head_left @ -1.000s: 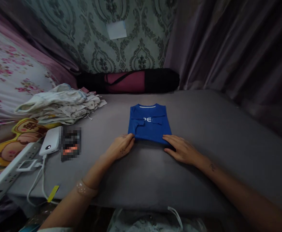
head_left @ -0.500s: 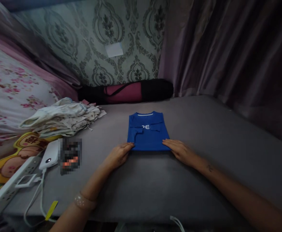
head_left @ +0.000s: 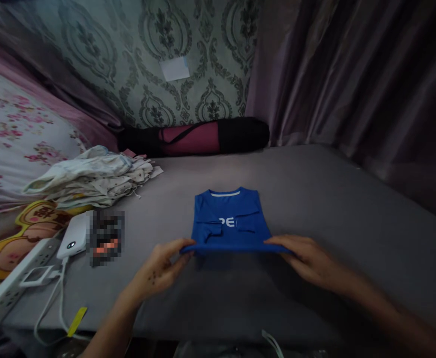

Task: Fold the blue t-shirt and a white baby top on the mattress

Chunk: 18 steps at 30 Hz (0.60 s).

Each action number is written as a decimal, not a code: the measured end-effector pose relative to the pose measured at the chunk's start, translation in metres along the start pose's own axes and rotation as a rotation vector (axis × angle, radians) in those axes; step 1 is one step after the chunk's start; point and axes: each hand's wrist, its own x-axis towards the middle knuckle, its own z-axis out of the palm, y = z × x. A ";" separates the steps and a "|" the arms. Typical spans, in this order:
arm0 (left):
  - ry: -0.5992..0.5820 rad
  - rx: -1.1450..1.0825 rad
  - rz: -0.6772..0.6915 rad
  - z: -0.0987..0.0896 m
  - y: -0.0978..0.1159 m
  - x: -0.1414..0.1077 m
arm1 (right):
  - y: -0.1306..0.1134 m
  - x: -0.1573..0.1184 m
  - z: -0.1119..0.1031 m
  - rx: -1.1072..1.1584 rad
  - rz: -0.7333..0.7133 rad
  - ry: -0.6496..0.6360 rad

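Observation:
A blue long-sleeved shirt with white lettering lies on the grey bed sheet, its sleeves folded in across the front and its collar pointing away from me. My left hand pinches the near left corner between thumb and fingers. At the near right corner, my right hand grips the fabric the same way. The near edge is raised off the sheet and stretched straight between both hands, with a shadow under it.
A pile of light-coloured clothes lies at the left. Nearer are a white power bank with cables, a white power strip and a yellow cartoon cushion. A black and maroon long bag rests along the wall.
Both hands have lifted the shirt's near edge from the sheet and drawn it toward me. The whole shirt sits slightly closer, and my fingers now pinch its corners.

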 end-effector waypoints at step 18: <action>0.444 0.353 -0.370 0.059 -0.059 0.154 | 0.059 0.146 0.048 -0.386 0.669 0.259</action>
